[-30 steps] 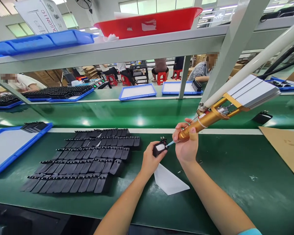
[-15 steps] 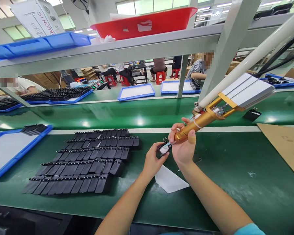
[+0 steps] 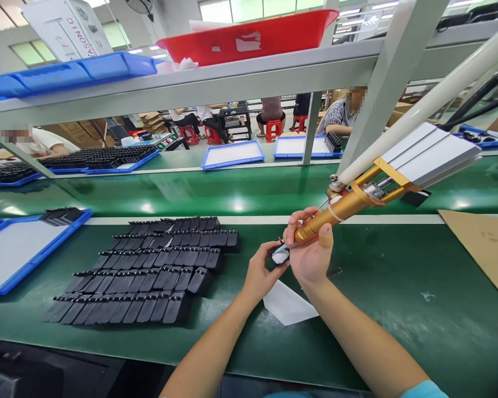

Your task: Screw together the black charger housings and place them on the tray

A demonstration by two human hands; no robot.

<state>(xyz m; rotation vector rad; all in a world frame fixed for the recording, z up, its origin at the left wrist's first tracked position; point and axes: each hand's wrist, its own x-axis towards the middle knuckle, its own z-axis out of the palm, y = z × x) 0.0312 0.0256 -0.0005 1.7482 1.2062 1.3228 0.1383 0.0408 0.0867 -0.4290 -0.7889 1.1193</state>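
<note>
Hands close together, low over the green bench mat [image 3: 398,309], right in front of us. We see the left hand [image 3: 262,272] pinched tight on a small black plastic part [image 3: 280,255], held up off the mat with a white patch on its top. The right hand [image 3: 311,254] is wrapped firmly round the gold metal dispensing tool [image 3: 336,213], whose tip comes down onto that part. The contact itself is too small for us to make out.

To the left, the stacked rows of black plastic parts [image 3: 149,271] end near the left hand, with a narrow strip of mat between. To the right, open mat runs as far as the brown cardboard sheet [image 3: 481,249] at the edge. The grey metal shelf [image 3: 232,83] stands well above.

Under the wrists lies a white paper sheet [image 3: 288,304], its upper part hidden by the hands. The fingers cover most of the held part. The blue-rimmed white tray [image 3: 8,282] is cut off on the left. Behind the tool, a white tube [image 3: 419,110] climbs out of frame to the right.
</note>
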